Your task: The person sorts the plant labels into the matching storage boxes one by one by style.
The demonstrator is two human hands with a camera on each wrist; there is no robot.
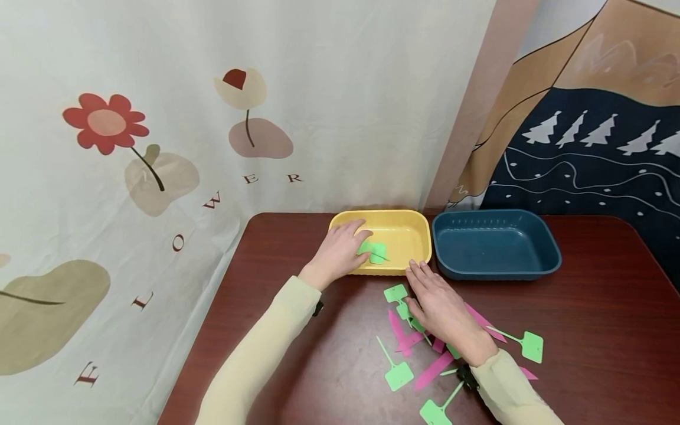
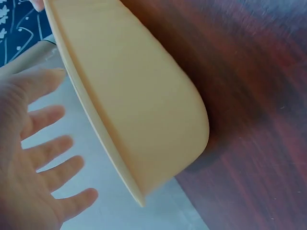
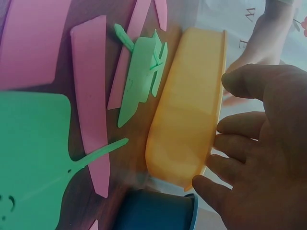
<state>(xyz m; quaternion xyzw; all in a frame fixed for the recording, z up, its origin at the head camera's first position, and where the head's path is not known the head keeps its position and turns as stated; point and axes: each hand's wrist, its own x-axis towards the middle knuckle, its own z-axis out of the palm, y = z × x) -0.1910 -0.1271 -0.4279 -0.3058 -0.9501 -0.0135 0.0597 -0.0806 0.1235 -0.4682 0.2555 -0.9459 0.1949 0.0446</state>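
Observation:
My left hand (image 1: 340,249) is over the left side of a yellow plastic tray (image 1: 409,233), its fingers spread and holding nothing. Beneath those fingers, a couple of green plastic plant tags (image 1: 378,252) lie in the tray. At the tray's front right corner, my right hand (image 1: 445,310) reaches with its fingers extended near the rim; whether they touch it I cannot tell. No object is in its grasp in the right wrist view. Below and around that hand, more green tags (image 1: 398,376) and pink pointed strips (image 1: 434,370) are scattered on the table, some partly hidden by the hand.
A dark blue tray (image 1: 496,245) stands right beside the yellow one. Both sit at the back of the dark red wooden table (image 1: 297,366), close to a patterned curtain (image 1: 345,106). One green tag (image 1: 532,347) lies farther right on the table.

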